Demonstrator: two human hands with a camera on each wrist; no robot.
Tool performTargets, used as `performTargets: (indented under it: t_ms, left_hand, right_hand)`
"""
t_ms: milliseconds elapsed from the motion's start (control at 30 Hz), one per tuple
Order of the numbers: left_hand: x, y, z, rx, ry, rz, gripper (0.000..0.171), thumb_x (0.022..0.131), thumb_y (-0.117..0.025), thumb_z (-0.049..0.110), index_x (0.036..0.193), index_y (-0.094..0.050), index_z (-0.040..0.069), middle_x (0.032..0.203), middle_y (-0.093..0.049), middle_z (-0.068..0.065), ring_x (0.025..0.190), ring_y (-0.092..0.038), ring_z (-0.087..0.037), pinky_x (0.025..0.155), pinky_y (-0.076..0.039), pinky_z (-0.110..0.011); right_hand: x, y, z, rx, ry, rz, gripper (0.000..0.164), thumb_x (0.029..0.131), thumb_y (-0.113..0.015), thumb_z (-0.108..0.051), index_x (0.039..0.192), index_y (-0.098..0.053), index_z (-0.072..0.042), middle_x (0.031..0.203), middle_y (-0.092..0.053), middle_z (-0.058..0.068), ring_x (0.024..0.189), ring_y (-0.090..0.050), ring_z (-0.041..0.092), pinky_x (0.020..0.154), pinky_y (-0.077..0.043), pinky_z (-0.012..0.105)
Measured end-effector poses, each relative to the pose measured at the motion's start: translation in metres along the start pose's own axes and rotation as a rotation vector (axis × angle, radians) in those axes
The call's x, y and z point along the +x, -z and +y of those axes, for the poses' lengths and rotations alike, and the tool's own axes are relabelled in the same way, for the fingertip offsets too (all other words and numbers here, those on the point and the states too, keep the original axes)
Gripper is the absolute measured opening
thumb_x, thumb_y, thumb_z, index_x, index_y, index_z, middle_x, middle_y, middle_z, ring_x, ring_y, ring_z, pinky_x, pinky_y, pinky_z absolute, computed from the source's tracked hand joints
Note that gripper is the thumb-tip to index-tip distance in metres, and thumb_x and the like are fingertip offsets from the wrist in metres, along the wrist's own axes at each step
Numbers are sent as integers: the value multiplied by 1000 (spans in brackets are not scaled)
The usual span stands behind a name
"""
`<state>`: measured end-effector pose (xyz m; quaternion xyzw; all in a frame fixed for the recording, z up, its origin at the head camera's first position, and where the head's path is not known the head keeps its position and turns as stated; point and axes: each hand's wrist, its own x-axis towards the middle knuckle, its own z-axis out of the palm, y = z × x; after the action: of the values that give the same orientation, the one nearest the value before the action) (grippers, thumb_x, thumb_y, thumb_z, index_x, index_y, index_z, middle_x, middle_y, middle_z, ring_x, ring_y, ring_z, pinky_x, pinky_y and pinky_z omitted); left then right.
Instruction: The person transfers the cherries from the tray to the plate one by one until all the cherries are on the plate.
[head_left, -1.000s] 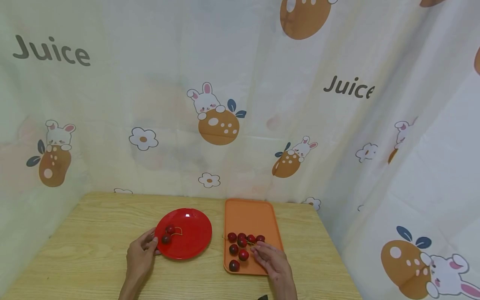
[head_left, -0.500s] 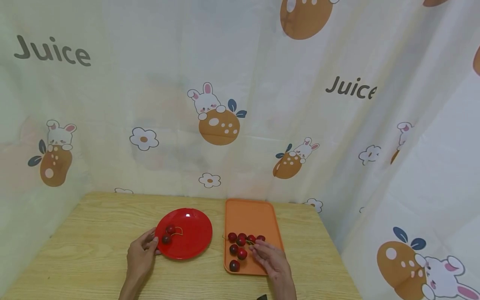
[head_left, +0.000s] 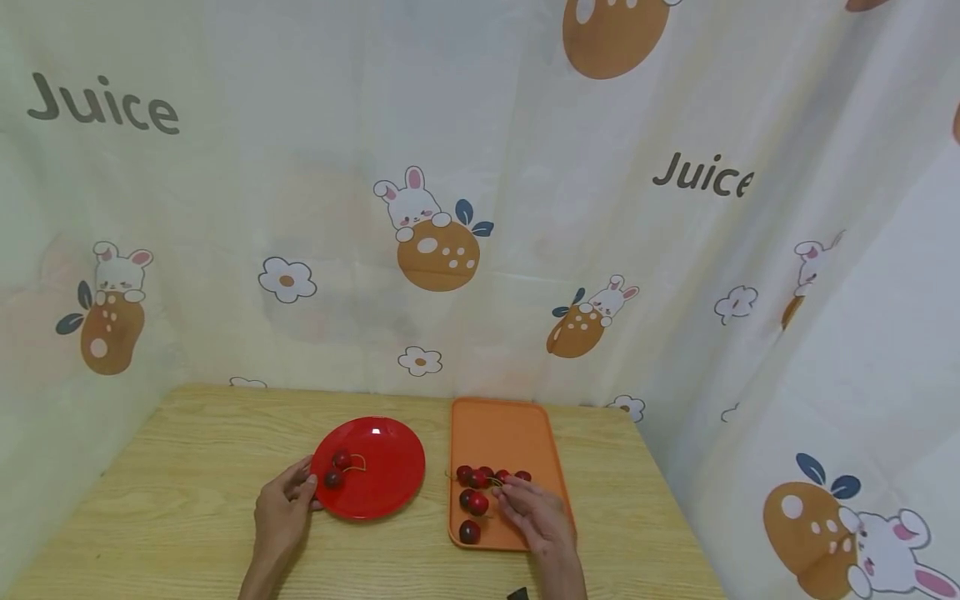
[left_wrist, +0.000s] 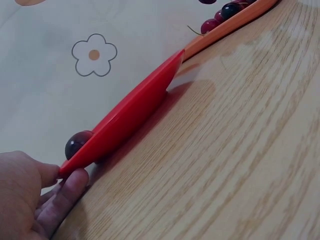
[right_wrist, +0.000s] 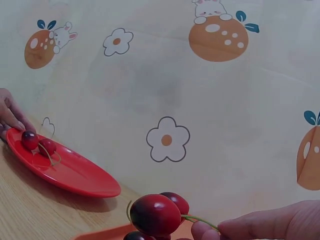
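Observation:
My left hand (head_left: 281, 508) pinches the left rim of a round red plate (head_left: 393, 467), thumb on top and fingers beneath in the left wrist view. Two dark red cherries (head_left: 337, 469) with joined stems lie at the plate's left side. Over the orange tray (head_left: 502, 425), my right hand (head_left: 536, 512) pinches a thin green cherry stem (right_wrist: 200, 220) between thumb and fingertip. From that stem hangs a glossy cherry (right_wrist: 155, 215), with another cherry (right_wrist: 177, 202) partly hidden behind it. Several more cherries (head_left: 469, 532) sit on the tray, some covered by the right hand.
The plate and tray stand side by side on a light wooden table (head_left: 202, 475), a narrow gap between them. A printed curtain (head_left: 322, 208) rises behind and beside the table. A small dark object (head_left: 517, 594) shows at the bottom edge by the right wrist.
My right hand and the pinched cherries have shifted slightly left and away from me over the tray. The left hand and plate have stayed in place.

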<state>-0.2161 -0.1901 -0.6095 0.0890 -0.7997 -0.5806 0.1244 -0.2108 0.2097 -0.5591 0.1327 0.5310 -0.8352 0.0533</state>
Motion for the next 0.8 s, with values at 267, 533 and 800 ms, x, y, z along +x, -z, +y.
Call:
performTargets:
  t_ms: [267,533,800]
  left_hand:
    - [-1,1,2,5,-3,-4,43,110,-61,4,152,-60,-2,137,-69,-34,71,-73,-3,66,-63,-19]
    - [0,0,0,-16,-12,-2,42,110,-62,4,151,-60,-3,136,-70,-34,70,-73,-3,65,-63,-19]
    - [-1,0,-1,-3,-32,14,42,108,-64,1,149,-62,-4,133,-71,-35,71,-72,-1,64,-63,-19]
  right_hand:
    - [1,-5,-1,33,-8,-26,15,103,-67,7,113,-78,6,97,-82,9,91,-82,17,86,-67,27]
    - [0,-10,0,46,-10,-26,21,102,-68,7,122,-73,12,96,-82,8,91,-81,17,86,-67,28]
    - [2,-12,6,52,-10,-56,16,103,-66,8,116,-76,7,95,-82,7,91,-82,18,88,-67,29]
